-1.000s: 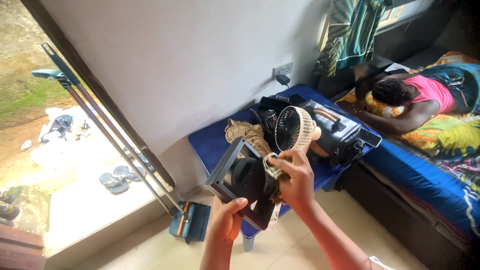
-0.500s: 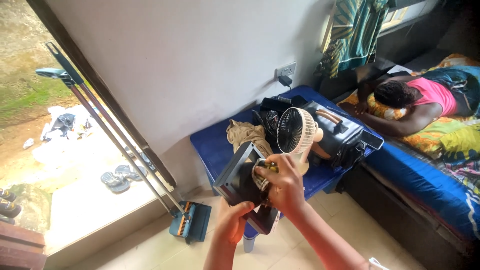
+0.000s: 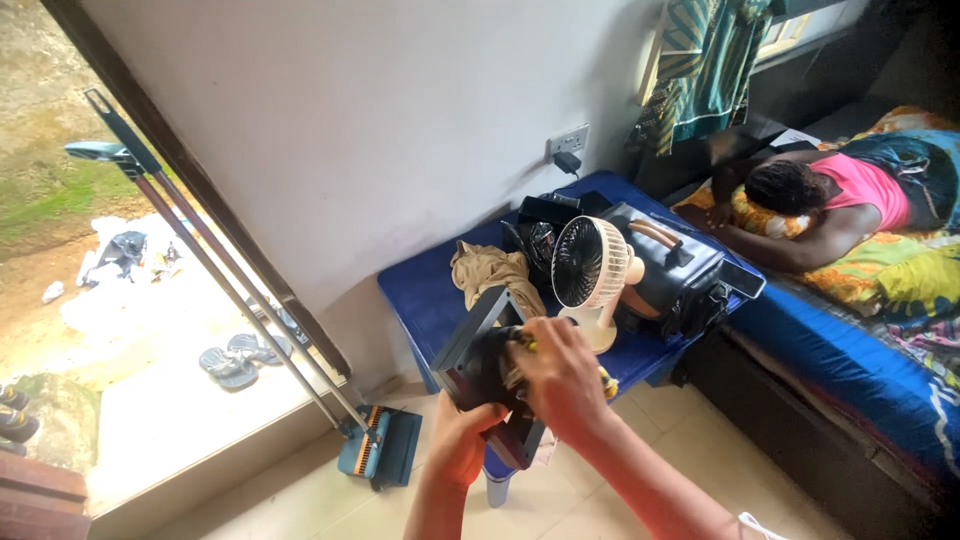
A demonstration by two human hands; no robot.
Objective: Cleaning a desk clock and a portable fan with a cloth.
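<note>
Moved lower and closer than a moment ago: right hand now flat over the dark screen, no longer up by the fan. Cloth almost hidden under that hand now, only a small pale bit peeking out at the fingertips, with a spot of yellow beside it. Right fingers curled down and pressed on the cloth against the frame. Left hand under the bottom edge, fingers wrapped around it, thumb on the front. Frame flat, thin and dark grey, with a black middle and a reddish edge low down. Held in the air, in front of the blue table, just below the fan. Tilted, long side running from upper left to lower right, dark face turned up toward the camera. Person lying on the bed at the right.
</note>
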